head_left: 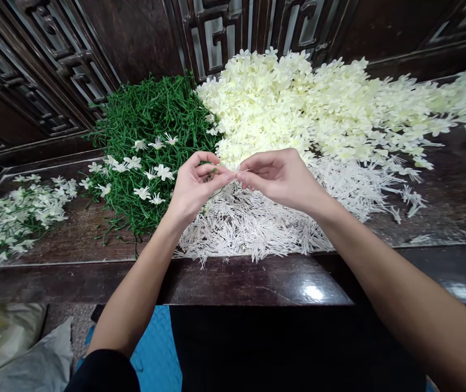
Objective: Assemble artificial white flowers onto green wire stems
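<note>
Two hands over one dark glossy wooden desk (237,280).
Left hand (194,185): fingertips pinched on one small green plastic stem (213,171).
Right hand (277,177): pinched on one thin white plastic sprig (241,171), meeting the left fingertips.
Four heaps on the desk: heap of green stems (155,114); heap of cream fabric blossoms (318,103); heap of white sprigs (257,223), under the hands; heap of assembled white flowers (16,212), far left.

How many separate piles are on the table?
4: assembled flowers far left, green stems left of centre, cream blossoms at the back, white spiky pieces in front.
</note>
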`<control>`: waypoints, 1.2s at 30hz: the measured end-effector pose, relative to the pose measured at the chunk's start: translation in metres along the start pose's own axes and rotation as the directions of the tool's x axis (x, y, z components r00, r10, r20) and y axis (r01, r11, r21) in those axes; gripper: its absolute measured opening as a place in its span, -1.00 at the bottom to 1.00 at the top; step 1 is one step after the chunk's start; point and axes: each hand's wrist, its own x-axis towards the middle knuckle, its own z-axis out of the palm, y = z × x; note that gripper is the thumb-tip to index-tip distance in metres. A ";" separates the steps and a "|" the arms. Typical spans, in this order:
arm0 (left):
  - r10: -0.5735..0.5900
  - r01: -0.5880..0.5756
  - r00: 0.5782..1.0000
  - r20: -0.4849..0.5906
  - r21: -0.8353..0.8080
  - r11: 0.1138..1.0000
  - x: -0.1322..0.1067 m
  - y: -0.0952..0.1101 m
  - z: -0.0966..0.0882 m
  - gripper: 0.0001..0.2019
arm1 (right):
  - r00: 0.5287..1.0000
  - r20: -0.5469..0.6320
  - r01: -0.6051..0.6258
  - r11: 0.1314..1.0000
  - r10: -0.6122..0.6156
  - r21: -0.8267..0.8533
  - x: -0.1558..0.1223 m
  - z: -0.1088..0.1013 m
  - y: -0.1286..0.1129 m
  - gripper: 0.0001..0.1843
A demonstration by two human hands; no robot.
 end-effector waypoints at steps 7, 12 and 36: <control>-0.048 0.048 0.999 0.016 0.000 0.999 0.001 0.002 0.001 -0.87 | 0.997 -0.071 -0.017 0.999 0.014 -0.050 0.001 -0.005 -0.002 -0.89; -0.081 0.082 0.996 0.048 -0.005 0.997 0.001 0.001 -0.001 -0.87 | 0.996 -0.086 -0.016 0.997 0.010 -0.076 0.002 -0.007 0.001 -0.88; 0.071 -0.071 0.997 0.017 0.017 0.997 -0.001 0.001 0.001 -0.83 | 0.993 -0.111 -0.038 0.998 0.032 -0.053 0.002 -0.009 0.000 -0.79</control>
